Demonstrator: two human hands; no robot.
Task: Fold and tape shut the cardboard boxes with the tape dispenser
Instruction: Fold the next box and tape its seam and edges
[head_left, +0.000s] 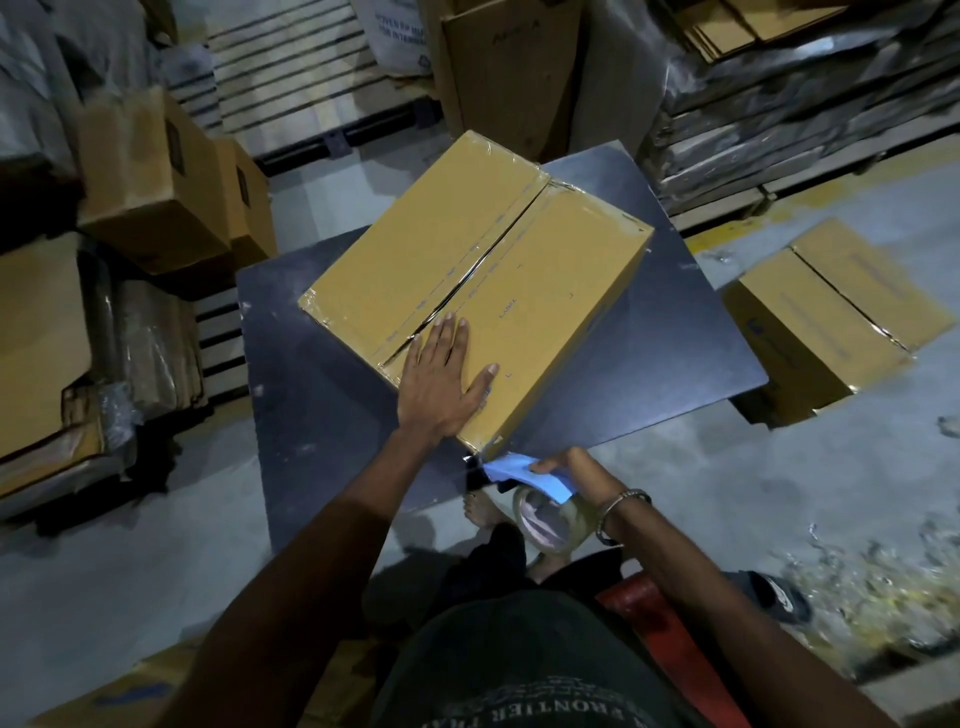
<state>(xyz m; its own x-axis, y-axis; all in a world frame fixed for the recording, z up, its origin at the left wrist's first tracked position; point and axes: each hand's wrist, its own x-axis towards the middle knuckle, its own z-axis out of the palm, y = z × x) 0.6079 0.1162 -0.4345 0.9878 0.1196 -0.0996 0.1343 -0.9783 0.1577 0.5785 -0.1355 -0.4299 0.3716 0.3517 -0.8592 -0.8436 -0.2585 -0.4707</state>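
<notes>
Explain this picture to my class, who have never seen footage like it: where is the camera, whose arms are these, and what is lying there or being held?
There is only one picture, taken by a camera worn on a person's head, looking down at their own arms. No machine is involved. The left hand presses flat on a cardboard box that lies on a dark table. Its flaps are folded shut, with shiny tape along the middle seam and edges. The right hand grips a tape dispenser, blue with a roll of clear tape, at the box's near corner. Another box sits on the floor to the right.
</notes>
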